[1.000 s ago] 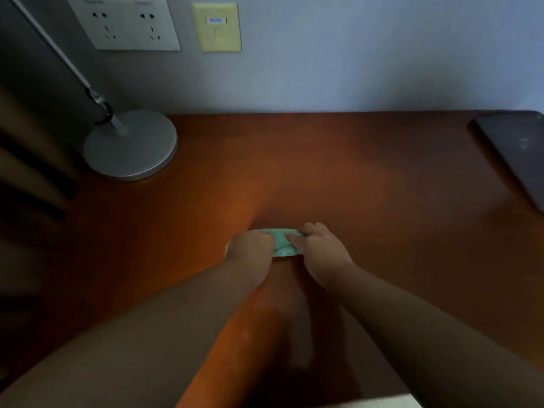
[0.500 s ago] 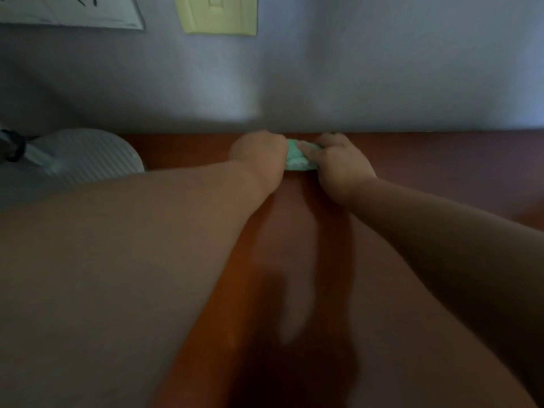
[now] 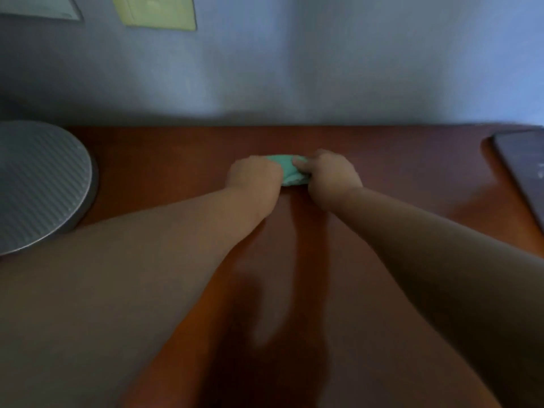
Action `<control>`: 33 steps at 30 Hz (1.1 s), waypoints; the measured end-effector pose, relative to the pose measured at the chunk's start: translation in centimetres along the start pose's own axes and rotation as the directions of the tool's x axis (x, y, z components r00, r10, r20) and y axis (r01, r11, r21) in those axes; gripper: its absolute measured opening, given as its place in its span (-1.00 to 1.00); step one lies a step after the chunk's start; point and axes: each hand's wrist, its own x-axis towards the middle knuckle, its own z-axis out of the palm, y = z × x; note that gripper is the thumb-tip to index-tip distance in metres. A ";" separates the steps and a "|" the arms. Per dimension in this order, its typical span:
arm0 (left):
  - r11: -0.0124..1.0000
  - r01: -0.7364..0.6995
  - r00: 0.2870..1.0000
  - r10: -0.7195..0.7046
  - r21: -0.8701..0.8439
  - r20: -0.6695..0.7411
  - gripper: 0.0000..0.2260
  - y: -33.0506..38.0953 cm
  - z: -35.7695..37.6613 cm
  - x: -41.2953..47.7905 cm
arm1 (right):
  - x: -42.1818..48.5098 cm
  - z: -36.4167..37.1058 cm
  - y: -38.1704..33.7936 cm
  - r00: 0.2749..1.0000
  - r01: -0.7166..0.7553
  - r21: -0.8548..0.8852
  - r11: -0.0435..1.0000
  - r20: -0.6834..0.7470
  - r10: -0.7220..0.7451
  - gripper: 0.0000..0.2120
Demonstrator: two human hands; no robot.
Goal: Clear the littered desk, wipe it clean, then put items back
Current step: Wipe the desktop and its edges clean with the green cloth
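1. The green cloth (image 3: 290, 172) lies bunched on the desk (image 3: 412, 178), near the back edge and about midway between the left and right edges.
2. The left hand (image 3: 254, 178) is curled over the left end of the cloth and holds it against the desk; its fingertips are hidden under the hand.
3. The right hand (image 3: 331, 176) grips the right end of the cloth, with the thumb lying on top of the green fabric.
4. Both hands are close together, and only a short part of the cloth shows between them.
5. Both bare forearms reach from the front edge toward the cloth.
6. A round grey lamp base (image 3: 38, 184) stands at the back left corner of the desk.
7. A dark flat device (image 3: 524, 166) lies along the right edge, near the back right corner; the picture is too blurred to tell what it is.
8. Behind the desk is a pale wall (image 3: 294, 69), with a yellow-green plate (image 3: 159, 10) and a white plate (image 3: 38, 7) at the upper left.
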 end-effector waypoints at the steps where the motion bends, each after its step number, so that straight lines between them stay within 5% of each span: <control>1: 1.000 -0.003 1.000 0.003 0.014 0.021 -0.72 0.6 0.2 -1.5 | -1.8 -0.1 -0.2 0.999 0.021 -0.003 1.000 0.041 -0.021 -0.63; 12: 1.000 0.028 0.981 -0.026 -0.008 0.194 -0.64 10.4 6.2 -20.5 | -25.0 2.0 -0.5 0.949 0.129 0.065 0.990 0.280 -0.142 -0.47; 22: 0.990 0.106 0.972 -0.083 -0.094 0.218 -0.65 19.1 8.6 -35.4 | -41.7 6.3 2.4 0.957 0.213 0.116 0.970 0.175 -0.231 -0.54; 33: 0.997 0.065 0.950 -0.048 -0.047 0.307 -0.53 24.6 7.7 -39.7 | -47.7 7.5 5.2 0.960 0.229 0.030 0.973 0.158 -0.231 -0.57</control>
